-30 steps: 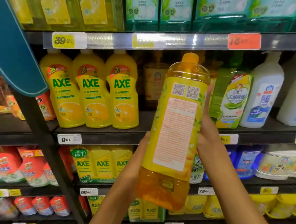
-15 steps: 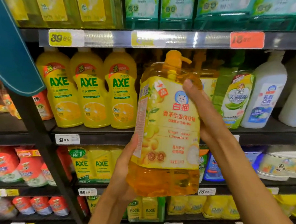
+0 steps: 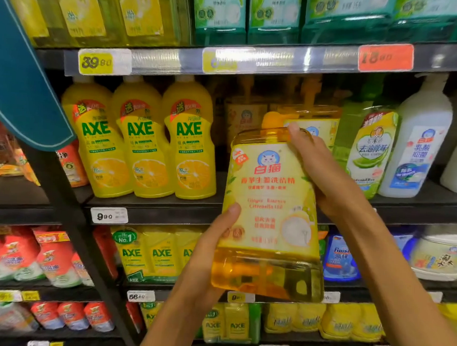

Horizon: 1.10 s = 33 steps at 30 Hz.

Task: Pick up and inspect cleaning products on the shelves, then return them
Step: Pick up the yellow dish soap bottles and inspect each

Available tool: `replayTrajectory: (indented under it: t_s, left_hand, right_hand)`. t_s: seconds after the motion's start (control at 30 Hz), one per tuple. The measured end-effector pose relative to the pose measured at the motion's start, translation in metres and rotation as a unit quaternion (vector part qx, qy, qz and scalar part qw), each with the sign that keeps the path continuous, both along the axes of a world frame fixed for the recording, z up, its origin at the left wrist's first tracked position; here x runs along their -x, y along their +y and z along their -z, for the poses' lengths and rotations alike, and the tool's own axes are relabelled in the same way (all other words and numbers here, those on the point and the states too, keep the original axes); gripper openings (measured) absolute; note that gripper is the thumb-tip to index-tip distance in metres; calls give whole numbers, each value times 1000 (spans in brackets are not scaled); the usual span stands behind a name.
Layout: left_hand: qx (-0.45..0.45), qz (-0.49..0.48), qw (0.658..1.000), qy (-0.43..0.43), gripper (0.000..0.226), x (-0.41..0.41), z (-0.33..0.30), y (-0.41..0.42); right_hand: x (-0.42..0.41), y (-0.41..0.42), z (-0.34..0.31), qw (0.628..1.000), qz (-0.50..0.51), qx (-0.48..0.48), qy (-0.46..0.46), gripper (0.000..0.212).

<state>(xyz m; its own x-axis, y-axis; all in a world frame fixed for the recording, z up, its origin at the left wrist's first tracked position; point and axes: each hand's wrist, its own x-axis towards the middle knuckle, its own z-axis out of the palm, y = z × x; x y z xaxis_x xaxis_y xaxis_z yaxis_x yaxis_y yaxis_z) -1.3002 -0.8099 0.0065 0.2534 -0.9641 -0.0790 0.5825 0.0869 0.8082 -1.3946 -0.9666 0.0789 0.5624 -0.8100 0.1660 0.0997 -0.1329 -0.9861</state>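
Note:
A large clear bottle of orange-yellow dish detergent (image 3: 270, 207), with a yellow label and an orange pump cap, is held up in front of the middle shelf (image 3: 150, 203), front label facing me. My left hand (image 3: 212, 249) grips its lower left side, thumb on the label. My right hand (image 3: 326, 173) holds the upper right side, with a finger reaching up to the bottle's shoulder. Behind it, in the shelf gap, stand more bottles of the same kind (image 3: 313, 119).
Three yellow AXE bottles (image 3: 141, 140) stand left of the gap; a green bottle (image 3: 367, 152) and white pump bottles (image 3: 419, 141) stand right. Shelves above and below are packed with refill packs and boxes. A teal sign (image 3: 17, 66) hangs at upper left.
The bottle has been turned from its back label to its front label, then lowered and shifted right. Both hands moved with it.

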Motion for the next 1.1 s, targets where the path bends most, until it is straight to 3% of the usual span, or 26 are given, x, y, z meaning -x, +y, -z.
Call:
replayTrajectory:
  t_s: [0.1, 0.13, 0.27, 0.4, 0.57, 0.7, 0.8, 0.9, 1.03, 1.1]
  left_hand:
    - [39, 13, 997, 58, 44, 1, -15, 7]
    - [47, 11, 996, 75, 39, 1, -20, 10]
    - [42, 26, 996, 79, 33, 5, -29, 20]
    - [14, 41, 998, 42, 52, 8, -34, 26]
    - [12, 13, 999, 29, 58, 8, -32, 29]
    - [22, -3, 1000, 8, 45, 7, -33, 28]
    - [-3, -14, 999, -29, 56, 7, -27, 26]
    - [-17, -14, 999, -42, 52, 3, -19, 22]
    - [-6, -24, 996, -81, 27, -3, -12, 12]
    - [6, -27, 995, -101, 33, -5, -9, 5]
  right_hand:
    - [7, 3, 13, 998, -54, -31, 8, 90]
    - [8, 4, 16, 997, -67, -44, 5, 88]
    - [7, 9, 18, 989, -108, -93, -31, 19]
    - [8, 17, 21, 979, -135, -131, -72, 43]
    - [8, 23, 20, 975, -116, -163, -91, 11]
    - [14, 28, 29, 958, -136, -213, -139, 34]
    - [17, 33, 31, 942, -199, -228, -149, 32]
    - [16, 32, 29, 953, -193, -182, -147, 24]
    - [13, 30, 29, 974, -136, -100, -154, 61]
    - [14, 30, 31, 974, -133, -57, -175, 69]
